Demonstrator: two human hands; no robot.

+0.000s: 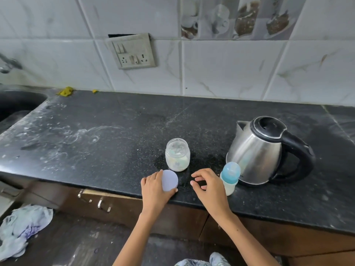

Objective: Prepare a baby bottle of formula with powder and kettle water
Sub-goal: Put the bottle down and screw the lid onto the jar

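A clear jar (177, 155) with pale powder in it stands open near the front of the black counter (107, 135). Just in front of it, my left hand (154, 189) holds the jar's round lilac lid (169, 180) at the counter's edge. My right hand (208, 186) hovers empty with curled, spread fingers between the jar and a baby bottle (229, 178). The bottle has a blue cap and a whitish body and stands upright beside my right hand. A steel kettle (263, 148) with a black lid and handle stands right behind the bottle, lid down.
A dark sink (17, 104) lies at the far left, with a tap (8, 64) above it. A switch and socket plate (132, 51) is on the tiled wall. Yellow scraps (66, 91) lie by the wall. Drawers with metal handles (101, 204) sit under the counter; a crumpled cloth (23, 227) lies on the floor.
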